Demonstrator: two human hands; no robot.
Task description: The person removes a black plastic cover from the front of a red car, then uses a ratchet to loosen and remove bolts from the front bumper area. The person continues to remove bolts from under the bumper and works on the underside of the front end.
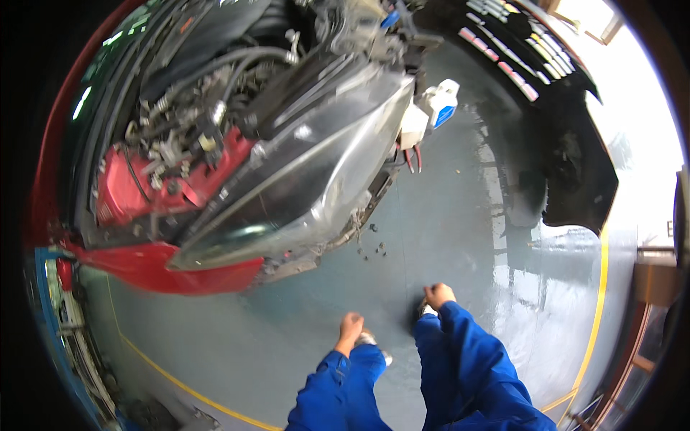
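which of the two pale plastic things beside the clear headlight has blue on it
The white plastic container on the right; its side bears a blue patch, while the cream boxy piece on its left shows none.

left fingers [355,319]; right fingers [431,292]; both curled

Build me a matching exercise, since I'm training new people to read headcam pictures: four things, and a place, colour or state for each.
Things:
1. Headlight
2. Right hand
3. Floor line
4. Right sleeve

Descriptions:
A. Blue
B. Seen close by the right shoe
C. Yellow
D. At the corner of the car, under a see-through cover

Right pairs: 1-D, 2-B, 3-C, 4-A
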